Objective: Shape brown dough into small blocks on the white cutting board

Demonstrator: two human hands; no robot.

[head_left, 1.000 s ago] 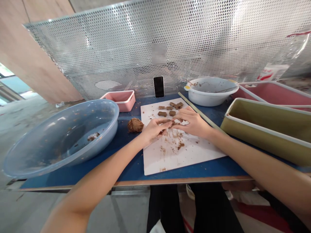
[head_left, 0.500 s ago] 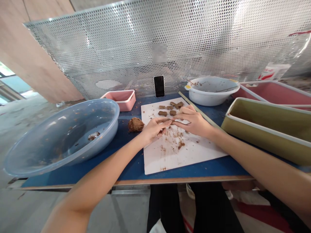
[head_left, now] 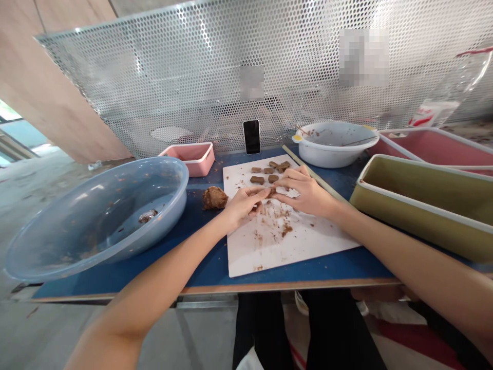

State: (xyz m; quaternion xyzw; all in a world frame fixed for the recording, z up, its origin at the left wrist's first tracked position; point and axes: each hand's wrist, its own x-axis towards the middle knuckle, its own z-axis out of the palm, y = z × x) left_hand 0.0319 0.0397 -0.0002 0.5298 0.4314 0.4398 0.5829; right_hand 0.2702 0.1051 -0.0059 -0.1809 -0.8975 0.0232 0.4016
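Observation:
My left hand (head_left: 245,205) and my right hand (head_left: 299,191) meet fingertip to fingertip over a white board (head_left: 308,241) smeared with brown crumbs. Between their pinched fingers is a small brown piece of dough-like material, mostly hidden by the fingers. Just beyond the hands, several small brown shaped pieces (head_left: 257,180) lie on the board's far part. A larger brown lump (head_left: 214,198) rests beside the board's left edge, close to my left wrist.
Left stands a big blue basin (head_left: 154,246) with a brown scrap inside. A small pink box (head_left: 202,162), a phone (head_left: 252,137) and a white basin (head_left: 335,156) line the back. A pale stick (head_left: 321,181), a green trough (head_left: 419,218) and a pink tray (head_left: 442,139) sit right.
Both hands stay in nearly the same place, with the fingertips shifting only slightly around the small piece. The things on the table have not moved.

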